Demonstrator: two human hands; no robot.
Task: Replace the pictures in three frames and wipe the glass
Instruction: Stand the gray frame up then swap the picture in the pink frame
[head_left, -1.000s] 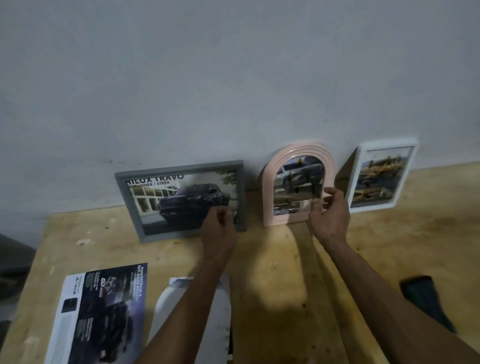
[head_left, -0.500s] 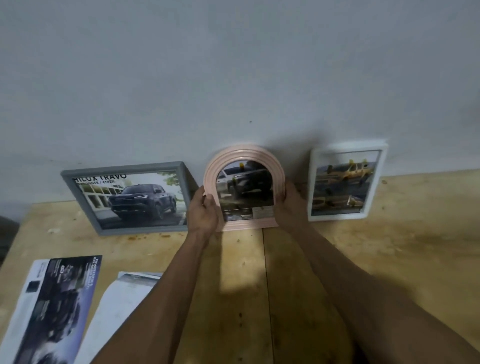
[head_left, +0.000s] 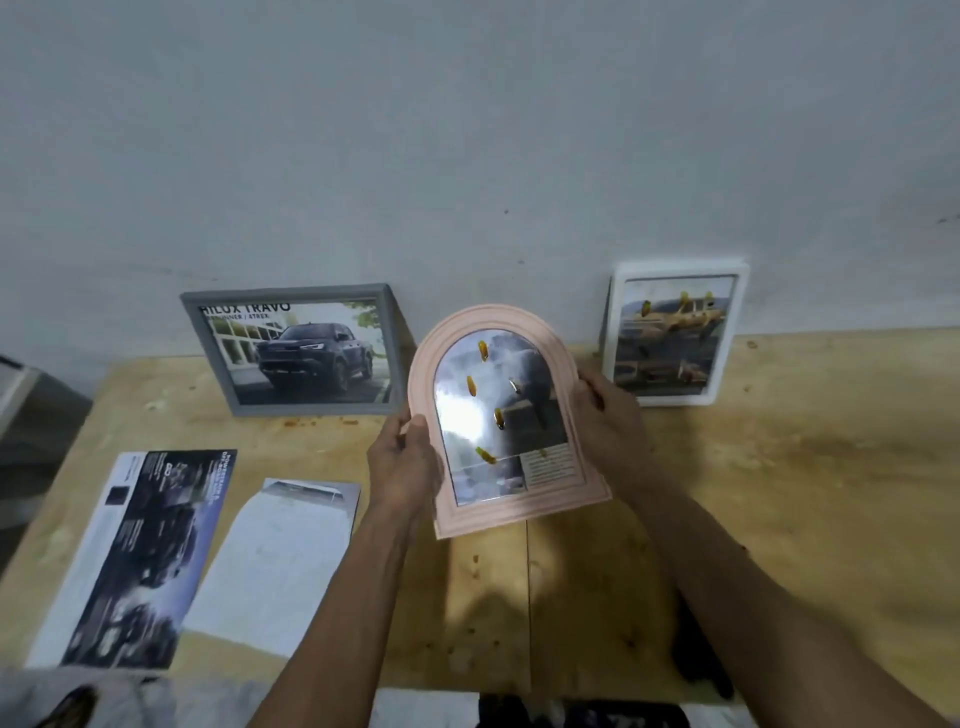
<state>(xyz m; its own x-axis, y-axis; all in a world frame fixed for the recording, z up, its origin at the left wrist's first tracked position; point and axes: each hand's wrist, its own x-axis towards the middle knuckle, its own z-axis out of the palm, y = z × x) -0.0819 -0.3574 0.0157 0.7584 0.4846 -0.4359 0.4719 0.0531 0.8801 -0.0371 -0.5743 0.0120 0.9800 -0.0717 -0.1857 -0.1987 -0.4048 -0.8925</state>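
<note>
On the far left of the wooden table we see a dark car leaflet lying flat, and just beside it a white sheet of paper. Behind them the grey frame leans on the wall with a dark truck picture in it.

Next comes our left hand. It grips the left edge of the pink arch frame, thumb on the front and fingers curled behind where we cannot see them. The pink frame is up in the air, between our two hands, lifted off the table and tipped back so the glass faces us. Its long side runs from the flat bottom near us to the round top far from us, and it leans a little to the left. The glass has yellow-brown spots on it and a bright shine.

Our right hand holds the right edge, a bit higher up than the left hand does, with the thumb on the front rim. Both arms reach out about the same, so neither hand is much nearer.

We think the next move is to turn the frame over to get at its back, and both hands are placed well for that.

On the far right the white frame leans on the wall with spots on it too
</note>
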